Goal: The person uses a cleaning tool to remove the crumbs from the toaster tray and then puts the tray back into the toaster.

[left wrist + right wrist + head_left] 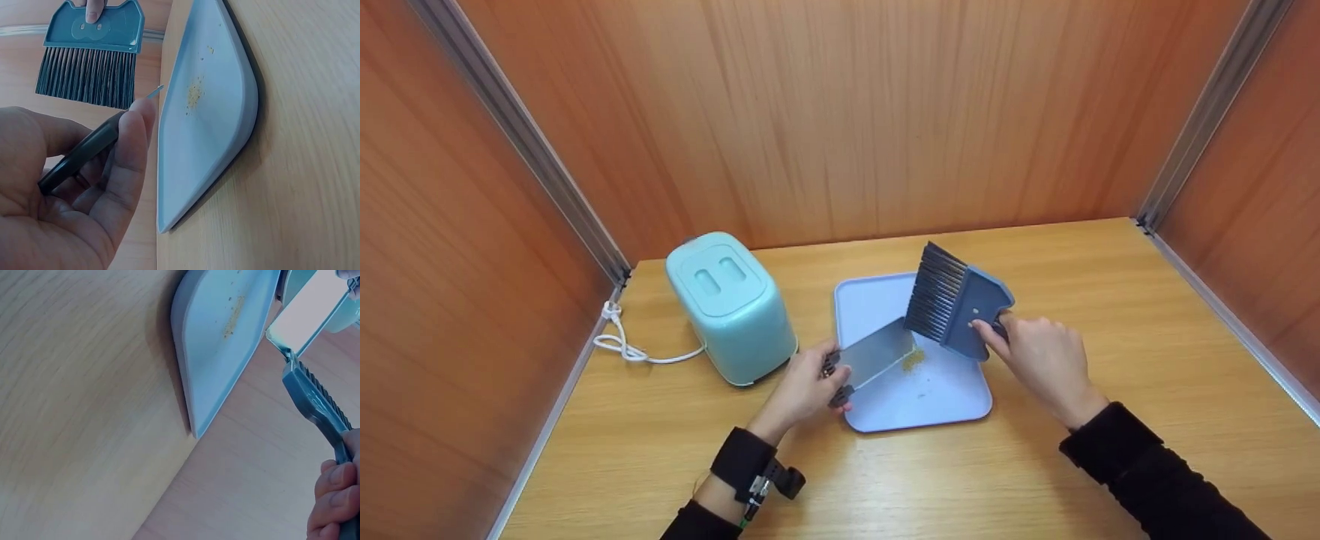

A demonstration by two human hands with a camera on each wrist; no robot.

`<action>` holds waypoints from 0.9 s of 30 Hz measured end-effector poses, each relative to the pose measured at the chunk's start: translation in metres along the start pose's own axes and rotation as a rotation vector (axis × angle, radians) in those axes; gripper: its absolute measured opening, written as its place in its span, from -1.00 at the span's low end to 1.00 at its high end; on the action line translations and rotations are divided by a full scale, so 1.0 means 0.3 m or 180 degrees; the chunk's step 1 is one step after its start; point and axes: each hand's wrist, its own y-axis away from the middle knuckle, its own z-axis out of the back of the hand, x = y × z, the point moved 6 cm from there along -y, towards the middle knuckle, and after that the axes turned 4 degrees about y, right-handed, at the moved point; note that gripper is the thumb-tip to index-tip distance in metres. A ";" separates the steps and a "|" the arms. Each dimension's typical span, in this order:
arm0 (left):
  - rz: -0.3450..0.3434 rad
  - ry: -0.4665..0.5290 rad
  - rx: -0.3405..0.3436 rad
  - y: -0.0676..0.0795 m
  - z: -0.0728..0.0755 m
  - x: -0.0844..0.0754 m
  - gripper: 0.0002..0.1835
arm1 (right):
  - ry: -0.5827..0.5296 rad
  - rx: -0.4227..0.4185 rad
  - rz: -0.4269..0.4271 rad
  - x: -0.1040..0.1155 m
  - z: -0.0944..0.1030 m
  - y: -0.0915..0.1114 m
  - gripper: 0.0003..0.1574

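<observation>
My left hand [808, 381] grips the dark end of a flat metal crumb tray [877, 354], which is held tilted above a pale blue plastic tray [949, 397]. Thumb and fingers close round that dark handle [84, 154] in the left wrist view. My right hand [1046, 364] holds a small blue-grey hand brush [979, 311] by its handle, thumb along the back. The brush's dark bristles [936, 292] are at the far end of the crumb tray, overlapping it in the head view. A small pile of yellowish crumbs [913, 360] lies on the plastic tray, with a few specks nearby.
A mint-green toaster [742, 315] stands left of the plastic tray, near my left hand. Its white cord [634, 352] and plug lie on the wooden table [607, 450]. Wood-look panels [870, 120] enclose the back and both sides.
</observation>
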 end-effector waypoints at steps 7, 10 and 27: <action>0.0034 0.0023 0.0039 -0.003 -0.001 -0.001 -0.64 | 0.0034 0.0034 0.0039 -0.001 -0.024 0.009 -0.39; 0.0036 0.0016 0.0024 -0.004 0.000 -0.003 -0.68 | 0.0049 0.0052 0.0066 0.003 -0.032 0.014 -0.39; -0.0017 0.0022 -0.0053 0.000 0.009 0.004 -0.76 | -0.0530 0.0508 -0.0284 -0.005 -0.031 0.024 -0.37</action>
